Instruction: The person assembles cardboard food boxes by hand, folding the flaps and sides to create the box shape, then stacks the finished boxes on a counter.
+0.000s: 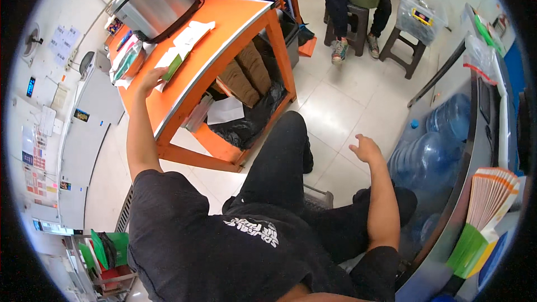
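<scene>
On orange table (224, 33), left hand (150, 80) beside green-and-white packet (173, 64) (flat).

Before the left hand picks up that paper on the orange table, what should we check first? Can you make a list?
1. Left hand is at the paper: ok, its fingers rest on the paper's near edge.
2. Left hand is free to grab: ok, nothing in it.
3. Right hand is out of the way: ok, open in the air near the water jugs, holding nothing.
4. Paper is not pinned down: ok, the steel cooker stands behind it, apart.
5. Paper is one sheet or a stack: cannot tell.
6. Table edge has room: ok, the near edge is bare.
</scene>
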`<state>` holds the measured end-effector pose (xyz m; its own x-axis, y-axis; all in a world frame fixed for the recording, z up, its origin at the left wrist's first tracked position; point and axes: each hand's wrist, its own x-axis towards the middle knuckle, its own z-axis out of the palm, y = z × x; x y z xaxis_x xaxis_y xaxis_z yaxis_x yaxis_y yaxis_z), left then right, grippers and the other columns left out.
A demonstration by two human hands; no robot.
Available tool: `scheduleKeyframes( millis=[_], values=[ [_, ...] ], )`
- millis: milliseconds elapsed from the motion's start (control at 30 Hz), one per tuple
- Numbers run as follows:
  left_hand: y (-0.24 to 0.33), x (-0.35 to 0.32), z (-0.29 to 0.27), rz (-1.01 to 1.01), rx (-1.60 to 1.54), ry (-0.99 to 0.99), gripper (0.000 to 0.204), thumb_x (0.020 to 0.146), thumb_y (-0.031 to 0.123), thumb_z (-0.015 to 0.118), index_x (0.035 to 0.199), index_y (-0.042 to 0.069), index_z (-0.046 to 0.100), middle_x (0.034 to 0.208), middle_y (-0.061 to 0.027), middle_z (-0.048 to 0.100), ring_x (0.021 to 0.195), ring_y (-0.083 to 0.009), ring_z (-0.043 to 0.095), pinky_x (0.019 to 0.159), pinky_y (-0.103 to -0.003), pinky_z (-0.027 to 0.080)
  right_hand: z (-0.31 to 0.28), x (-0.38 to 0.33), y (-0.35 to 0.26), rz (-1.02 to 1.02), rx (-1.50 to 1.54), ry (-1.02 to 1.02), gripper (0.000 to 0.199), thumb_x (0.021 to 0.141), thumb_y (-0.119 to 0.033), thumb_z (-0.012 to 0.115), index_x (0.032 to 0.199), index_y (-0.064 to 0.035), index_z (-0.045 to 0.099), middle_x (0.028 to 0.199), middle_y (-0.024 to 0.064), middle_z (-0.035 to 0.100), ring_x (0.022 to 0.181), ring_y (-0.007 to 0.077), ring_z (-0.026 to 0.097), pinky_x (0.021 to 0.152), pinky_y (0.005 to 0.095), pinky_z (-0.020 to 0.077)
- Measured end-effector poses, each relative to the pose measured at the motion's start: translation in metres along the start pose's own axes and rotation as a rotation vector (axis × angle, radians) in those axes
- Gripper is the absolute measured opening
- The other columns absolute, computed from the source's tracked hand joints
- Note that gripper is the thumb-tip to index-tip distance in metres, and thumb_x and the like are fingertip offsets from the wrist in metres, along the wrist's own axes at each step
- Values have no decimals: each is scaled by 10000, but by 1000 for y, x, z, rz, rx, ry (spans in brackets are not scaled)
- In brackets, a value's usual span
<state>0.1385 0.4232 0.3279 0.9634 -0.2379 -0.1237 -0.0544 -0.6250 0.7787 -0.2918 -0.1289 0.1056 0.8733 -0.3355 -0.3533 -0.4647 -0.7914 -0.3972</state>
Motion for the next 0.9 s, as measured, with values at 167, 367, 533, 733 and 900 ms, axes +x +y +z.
scheduleKeyframes(
  millis=[167, 367, 533, 733, 900],
  values=[
    [2, 15, -49, 495, 714, 509, 357, 923, 309, 488, 930, -21, 622, 882, -197, 635, 811, -333, 605, 718, -416, 458, 7, 9, -11, -2, 23, -70, 543, 843, -366, 599, 1239, -10, 493, 1131, 217, 601, 1076, 347, 567, 906, 426, 465],
    [-2, 19, -117, 630, 658, 881, 371, 949, 328, 388, 1019, 43, 615, 990, -216, 617, 974, -371, 562, 810, -466, 445, -1, 8, -21, -8, 79, -71, 513, 849, -368, 583, 1216, -16, 510, 1138, 203, 598, 1073, 333, 569, 899, 432, 470],
    [74, 24, -33, 921, 811, 1050, 288, 949, 286, 419, 1004, 70, 602, 984, -147, 626, 936, -338, 571, 775, -469, 455, -1, -3, 10, 130, 96, 19, 469, 848, -346, 590, 1181, -22, 529, 1131, 187, 593, 1060, 329, 570, 902, 424, 468],
    [239, -104, 97, 1127, 752, 877, 164, 941, 135, 442, 955, 47, 579, 916, -110, 583, 885, -308, 577, 722, -393, 471, -77, -38, -47, -287, 557, 938, 311, 828, -184, 619, 1098, -41, 562, 1046, 151, 610, 996, 335, 568, 885, 413, 448],
    [260, -165, 257, 1266, 536, 96, 167, 790, -20, 535, 910, 51, 626, 915, -108, 622, 865, -296, 609, 754, -377, 488, -112, -88, -104, -535, 369, 1358, 373, 797, -124, 655, 1144, -64, 534, 1111, 141, 589, 1046, 324, 555, 891, 416, 438]
  ],
)
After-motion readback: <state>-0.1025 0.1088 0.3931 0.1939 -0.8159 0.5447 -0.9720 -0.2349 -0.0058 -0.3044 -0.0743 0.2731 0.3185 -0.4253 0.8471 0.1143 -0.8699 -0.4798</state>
